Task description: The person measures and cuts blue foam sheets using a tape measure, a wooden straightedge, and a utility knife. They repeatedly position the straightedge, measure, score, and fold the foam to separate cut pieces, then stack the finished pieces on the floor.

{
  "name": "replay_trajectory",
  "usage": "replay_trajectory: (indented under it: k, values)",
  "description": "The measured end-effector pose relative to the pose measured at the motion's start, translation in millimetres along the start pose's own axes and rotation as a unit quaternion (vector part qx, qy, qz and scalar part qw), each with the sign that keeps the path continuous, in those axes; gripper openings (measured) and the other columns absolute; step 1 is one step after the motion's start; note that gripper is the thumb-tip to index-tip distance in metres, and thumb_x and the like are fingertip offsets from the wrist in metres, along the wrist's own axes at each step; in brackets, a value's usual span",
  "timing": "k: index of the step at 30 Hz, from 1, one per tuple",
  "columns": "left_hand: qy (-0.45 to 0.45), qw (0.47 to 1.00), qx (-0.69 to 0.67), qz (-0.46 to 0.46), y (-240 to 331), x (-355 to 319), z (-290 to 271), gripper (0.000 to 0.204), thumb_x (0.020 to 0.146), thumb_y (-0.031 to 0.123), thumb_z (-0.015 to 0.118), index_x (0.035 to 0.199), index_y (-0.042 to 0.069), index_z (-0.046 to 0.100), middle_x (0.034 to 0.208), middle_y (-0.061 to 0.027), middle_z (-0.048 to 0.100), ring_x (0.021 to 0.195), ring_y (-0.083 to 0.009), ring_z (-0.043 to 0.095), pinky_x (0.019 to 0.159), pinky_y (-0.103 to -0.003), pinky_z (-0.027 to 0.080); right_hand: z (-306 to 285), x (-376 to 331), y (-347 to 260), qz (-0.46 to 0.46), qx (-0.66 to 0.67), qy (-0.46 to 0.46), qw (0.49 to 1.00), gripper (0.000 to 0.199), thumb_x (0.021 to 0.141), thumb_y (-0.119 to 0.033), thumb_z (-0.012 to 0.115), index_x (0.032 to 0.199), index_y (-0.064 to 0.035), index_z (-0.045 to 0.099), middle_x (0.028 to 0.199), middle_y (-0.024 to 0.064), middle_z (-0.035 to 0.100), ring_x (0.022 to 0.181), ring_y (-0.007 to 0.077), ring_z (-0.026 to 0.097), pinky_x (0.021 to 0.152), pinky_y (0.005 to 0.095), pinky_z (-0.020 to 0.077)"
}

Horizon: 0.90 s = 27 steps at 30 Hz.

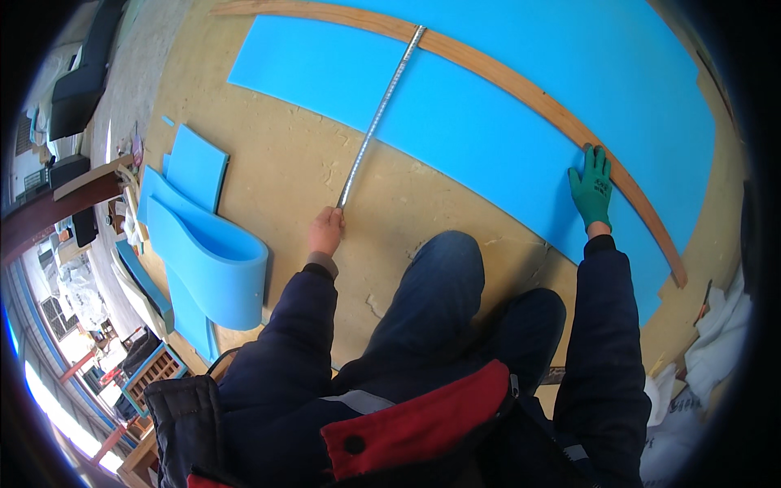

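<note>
Silver metal: the measuring strip (376, 122) is likely light and springy, best held at the end the left fingers (333, 216) pinch. Ahead of them it meets a stiff-looking wooden slat (521, 79), where the slightly spread right fingers (599, 159) rest.

Head-worn fisheye, facing down from above; left hand (325, 233), right hand (593, 191) near.
</note>
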<state>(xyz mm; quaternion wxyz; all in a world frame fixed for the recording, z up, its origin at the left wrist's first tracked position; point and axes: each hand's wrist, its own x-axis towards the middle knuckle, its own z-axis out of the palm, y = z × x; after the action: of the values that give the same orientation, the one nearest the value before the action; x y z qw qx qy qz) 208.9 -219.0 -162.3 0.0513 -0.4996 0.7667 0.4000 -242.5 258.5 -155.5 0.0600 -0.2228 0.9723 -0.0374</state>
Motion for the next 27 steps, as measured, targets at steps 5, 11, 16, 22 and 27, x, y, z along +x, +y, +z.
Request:
replay_trajectory:
  k: [5,11,16,22,27]
  values:
    - [-0.036,0.996,-0.085,-0.008,-7.9,4.7,-1.7,0.034,0.108,0.030,0.058,0.087,0.005,0.068,0.072,-0.0051,0.067,0.066,-0.0174,0.064,0.065,-0.037,0.051,4.0,2.9,10.5,0.012,0.018,0.006,1.000,0.069,0.103,-0.036,0.064,0.164,-0.0115,0.042,0.168,0.0238,0.039,0.151,0.0503,0.039,0.122,0.0589,0.0384]
    - [-0.005,0.992,-0.127,-0.003,-8.7,28.5,-25.1,0.031,0.109,0.027,0.057,0.092,0.003,0.066,0.073,-0.0036,0.066,0.065,-0.0157,0.061,0.064,-0.035,0.051,4.1,10.2,67.4,0.103,0.002,0.074,0.992,0.070,0.105,-0.041,0.062,0.165,-0.0121,0.041,0.170,0.0226,0.038,0.154,0.0462,0.038,0.121,0.0590,0.0386]
    - [0.022,0.993,-0.117,-0.021,-1.5,53.8,-57.7,0.029,0.108,0.025,0.058,0.090,0.004,0.065,0.074,-0.0042,0.065,0.066,-0.0147,0.062,0.063,-0.033,0.051,5.0,2.4,118.5,0.172,-0.046,-0.010,0.984,0.078,0.104,-0.052,0.062,0.166,-0.0118,0.038,0.169,0.0219,0.037,0.152,0.0459,0.040,0.120,0.0605,0.0392]
    - [0.044,0.996,-0.082,-0.014,-5.1,62.4,-66.0,0.033,0.108,0.028,0.059,0.089,0.002,0.067,0.073,-0.0045,0.067,0.066,-0.0144,0.062,0.064,-0.034,0.051,7.4,3.4,132.5,0.115,-0.069,-0.038,0.990,0.073,0.106,-0.051,0.060,0.166,-0.0132,0.040,0.167,0.0217,0.041,0.149,0.0472,0.042,0.121,0.0570,0.0400]
    - [0.058,0.998,-0.014,-0.014,-16.9,66.7,-63.7,0.033,0.108,0.030,0.059,0.090,0.004,0.070,0.073,-0.0060,0.068,0.066,-0.0188,0.062,0.067,-0.037,0.051,3.4,2.5,128.8,0.135,-0.056,-0.052,0.988,0.072,0.107,-0.051,0.059,0.166,-0.0138,0.040,0.166,0.0217,0.042,0.148,0.0473,0.043,0.121,0.0549,0.0404]
